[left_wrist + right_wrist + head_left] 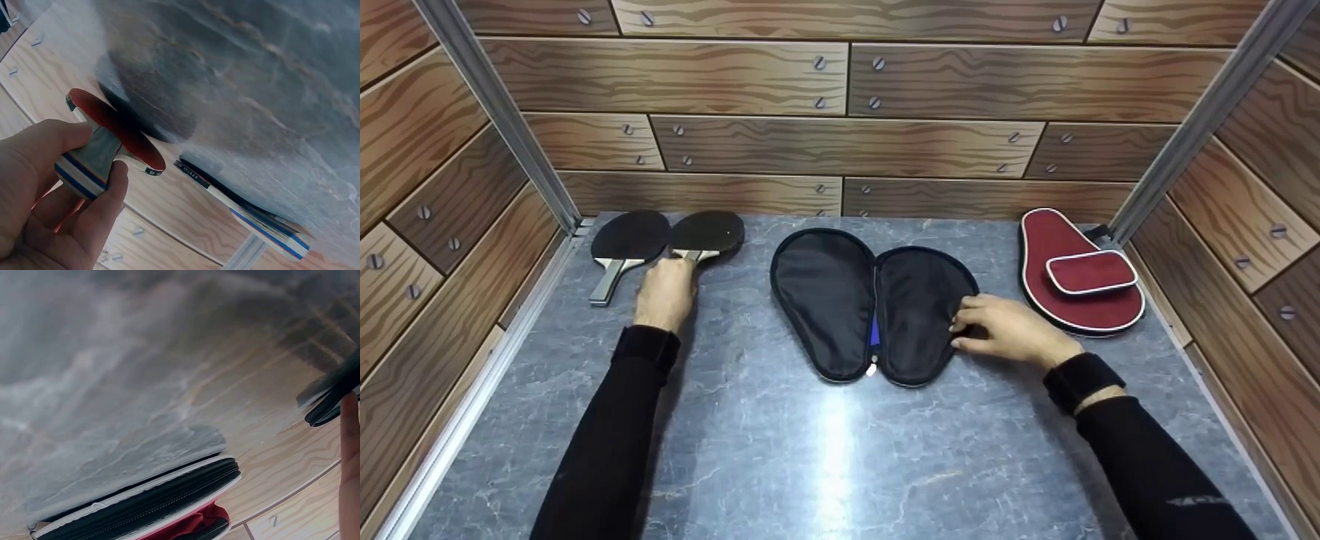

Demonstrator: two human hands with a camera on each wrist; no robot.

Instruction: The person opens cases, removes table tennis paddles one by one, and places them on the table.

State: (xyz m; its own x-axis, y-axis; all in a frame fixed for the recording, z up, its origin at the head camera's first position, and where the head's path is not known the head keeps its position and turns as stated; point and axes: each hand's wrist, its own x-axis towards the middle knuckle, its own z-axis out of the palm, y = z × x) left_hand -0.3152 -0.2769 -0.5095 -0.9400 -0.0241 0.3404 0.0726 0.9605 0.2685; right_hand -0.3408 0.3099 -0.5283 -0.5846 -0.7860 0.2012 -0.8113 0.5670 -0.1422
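Observation:
My left hand (666, 292) grips the handle of a table tennis paddle (709, 231) at the back left. In the left wrist view, thumb and fingers wrap that handle, and the paddle's red underside (132, 132) shows. Close beside it lies a second paddle (630, 236), dark face up, handle toward me. A black paddle case (825, 300) lies spread open in the middle, with a strip of blue between its halves. My right hand (1009, 326) holds the right half's outer edge with bent fingers; in the right wrist view one finger (350, 439) meets that edge.
A red paddle case (1054, 255) with white piping and a small front pouch (1091, 272) lies at the back right, beyond my right hand. Wood-patterned walls (750, 75) and metal corner posts bound the grey marbled tabletop (765, 450).

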